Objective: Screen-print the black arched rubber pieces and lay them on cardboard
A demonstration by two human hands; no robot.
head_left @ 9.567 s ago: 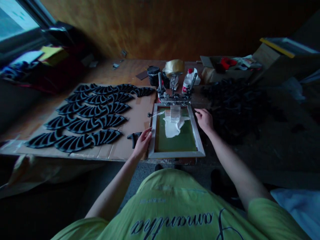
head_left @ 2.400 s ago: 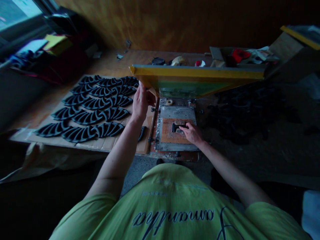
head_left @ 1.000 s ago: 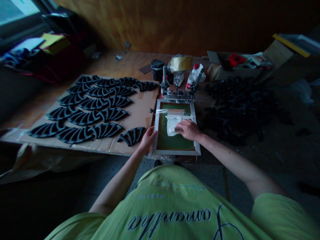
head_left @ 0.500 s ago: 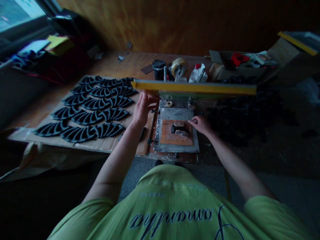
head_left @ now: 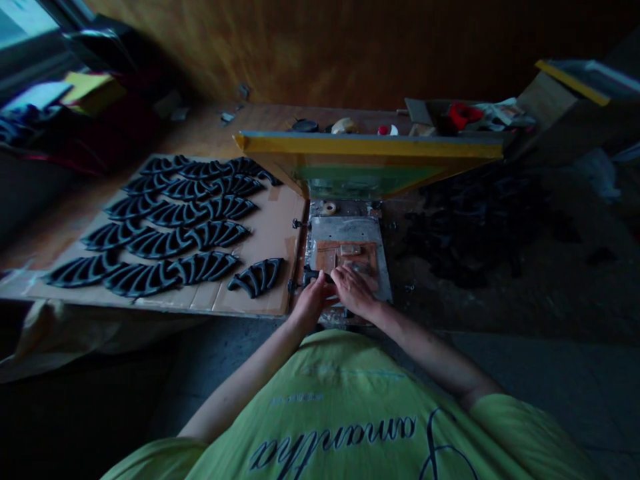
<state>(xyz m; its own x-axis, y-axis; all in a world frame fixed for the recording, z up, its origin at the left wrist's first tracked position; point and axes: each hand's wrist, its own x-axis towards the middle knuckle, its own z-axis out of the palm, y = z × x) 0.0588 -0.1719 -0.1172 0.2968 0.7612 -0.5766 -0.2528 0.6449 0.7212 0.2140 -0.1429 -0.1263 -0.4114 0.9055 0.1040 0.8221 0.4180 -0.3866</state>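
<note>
Above the metal base plate [head_left: 345, 228], my left hand [head_left: 311, 299] and my right hand [head_left: 354, 291] meet, fingers closed on a small black plastic part [head_left: 311, 275]. My fingers cover much of it. Just behind them lies the brown block [head_left: 327, 252] fixed on the plate, with a raised light piece [head_left: 351, 249] on it. A yellow-edged screen frame [head_left: 370, 148] stands tilted up behind the plate. To the left, a separate black ribbed part [head_left: 257, 277] rests on the cardboard [head_left: 273, 230].
Rows of black ribbed parts [head_left: 165, 237] cover the cardboard's left side. A dark heap of black parts [head_left: 475, 227] lies on the right. Behind the frame are a tape roll [head_left: 345, 125] and a cardboard box [head_left: 420, 112]. Another yellow-edged frame [head_left: 575, 81] leans at the far right.
The screen frame has swung further up. My left hand has left its edge and come down to the plate, joining my right hand. The black part has been lifted off the block.
</note>
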